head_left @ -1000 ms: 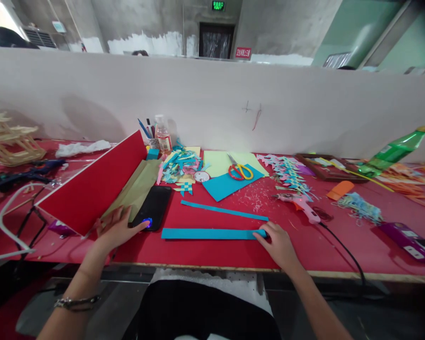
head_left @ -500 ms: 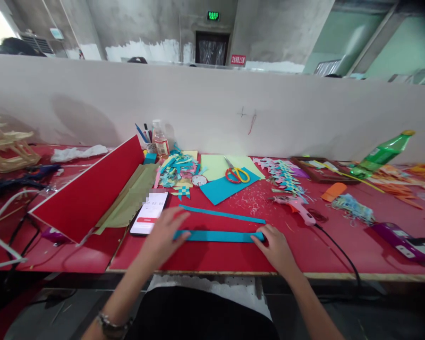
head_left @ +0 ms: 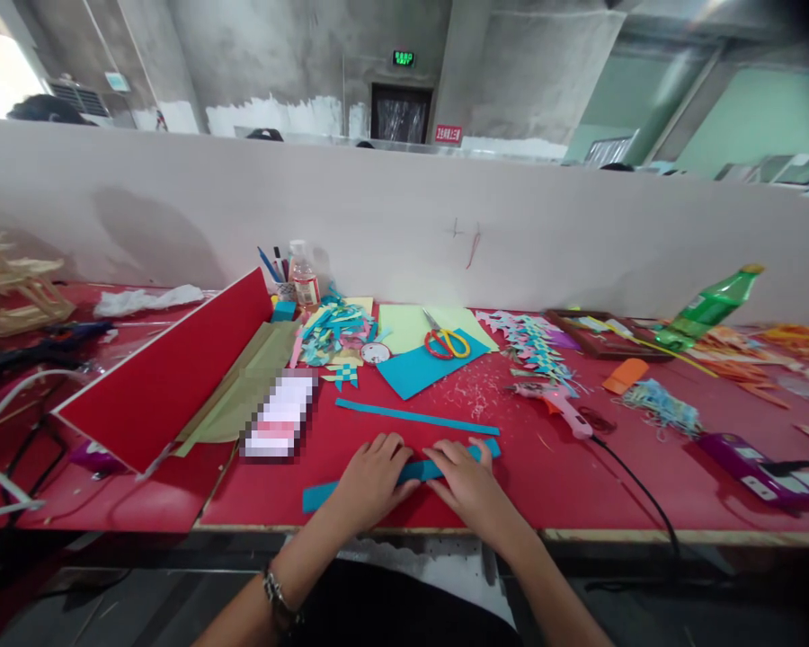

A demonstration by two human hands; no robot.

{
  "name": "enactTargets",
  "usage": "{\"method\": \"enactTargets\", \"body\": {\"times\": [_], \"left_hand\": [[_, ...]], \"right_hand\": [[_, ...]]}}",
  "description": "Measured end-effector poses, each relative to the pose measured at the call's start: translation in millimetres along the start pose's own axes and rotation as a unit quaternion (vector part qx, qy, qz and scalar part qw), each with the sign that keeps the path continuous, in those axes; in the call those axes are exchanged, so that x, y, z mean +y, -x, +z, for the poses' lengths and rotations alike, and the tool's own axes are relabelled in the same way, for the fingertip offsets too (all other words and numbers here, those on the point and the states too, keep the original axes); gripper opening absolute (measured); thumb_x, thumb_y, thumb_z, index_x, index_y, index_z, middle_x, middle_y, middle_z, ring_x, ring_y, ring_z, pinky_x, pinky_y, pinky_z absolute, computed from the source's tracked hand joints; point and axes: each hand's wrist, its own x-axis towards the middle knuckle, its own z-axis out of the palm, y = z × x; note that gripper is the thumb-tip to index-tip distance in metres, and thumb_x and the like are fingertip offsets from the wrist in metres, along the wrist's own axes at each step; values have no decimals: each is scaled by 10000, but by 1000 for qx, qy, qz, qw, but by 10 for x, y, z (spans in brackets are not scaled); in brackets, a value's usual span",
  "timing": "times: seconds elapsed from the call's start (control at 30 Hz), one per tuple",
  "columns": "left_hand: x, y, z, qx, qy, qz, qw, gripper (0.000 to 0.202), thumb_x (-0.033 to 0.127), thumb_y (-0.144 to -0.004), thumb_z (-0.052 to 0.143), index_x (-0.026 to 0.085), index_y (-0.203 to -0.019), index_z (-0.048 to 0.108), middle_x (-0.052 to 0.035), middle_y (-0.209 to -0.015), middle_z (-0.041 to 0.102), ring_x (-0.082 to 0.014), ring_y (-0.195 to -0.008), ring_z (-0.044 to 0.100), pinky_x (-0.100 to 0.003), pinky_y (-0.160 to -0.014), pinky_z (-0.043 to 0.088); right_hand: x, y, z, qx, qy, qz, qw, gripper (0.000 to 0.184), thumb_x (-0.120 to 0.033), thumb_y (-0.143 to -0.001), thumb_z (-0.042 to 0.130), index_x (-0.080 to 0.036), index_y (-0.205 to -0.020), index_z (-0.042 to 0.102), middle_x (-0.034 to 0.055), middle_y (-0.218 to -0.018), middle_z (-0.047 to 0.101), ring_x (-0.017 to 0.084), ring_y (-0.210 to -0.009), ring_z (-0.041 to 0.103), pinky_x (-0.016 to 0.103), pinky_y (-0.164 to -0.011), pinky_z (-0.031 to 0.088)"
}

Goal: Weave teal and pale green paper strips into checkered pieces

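A wide blue paper strip [head_left: 319, 498] lies slantwise near the front edge of the red table, its right end farther from me. Over its middle, my left hand [head_left: 376, 474] curls its fingers and thumb around the strip. Close beside it, my right hand [head_left: 470, 485] grips the strip too, thumb on the near side and fingers on the far side. Between the thumbs a short piece of the strip shows. A narrower blue strip [head_left: 418, 418] rests flat just beyond my hands.
Scissors [head_left: 447, 341] lie on a blue sheet [head_left: 404, 370]. A pink glue gun [head_left: 558, 403] with a cord is on the right, near a purple power strip [head_left: 759, 472]. To the left are a phone [head_left: 281, 415] and a tilted red board [head_left: 175, 377]. Paper scraps [head_left: 337, 328] are heaped behind.
Both hands have moved inward from the strip's ends to its middle. The strip has turned aslant, its left end now nearer me. The narrow strip stays put on the table.
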Motion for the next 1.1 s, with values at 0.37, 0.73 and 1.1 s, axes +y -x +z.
{"method": "enactTargets", "body": {"times": [0.37, 0.73, 1.1], "left_hand": [[-45, -37, -38, -56, 19, 38, 998, 221, 296, -778, 443, 178, -964, 462, -35, -892, 523, -164, -780, 524, -252, -644, 412], [-276, 123, -101, 49, -26, -30, 998, 150, 261, -797, 400, 202, -883, 508, -34, -903, 528, -169, -849, 487, -297, -725, 385], [-995, 888, -283, 129, -215, -270, 930, 320, 384, -748, 429, 275, -1033, 524, -69, -1149, 450, -265, -986, 432, -390, -778, 331]], "right_hand": [[-30, -83, -110, -45, -96, -32, 994, 157, -200, -744, 463, -215, -900, 458, 15, -911, 539, 162, -876, 478, 334, -793, 273], [-53, -3, 101, 14, -49, -8, 999, 76, -210, -793, 416, -217, -802, 491, 2, -807, 535, 157, -819, 471, 372, -834, 205], [-34, 58, 120, 64, -59, 48, 995, 101, -190, -779, 401, -215, -777, 499, 0, -778, 533, 151, -785, 487, 376, -842, 193]]}}
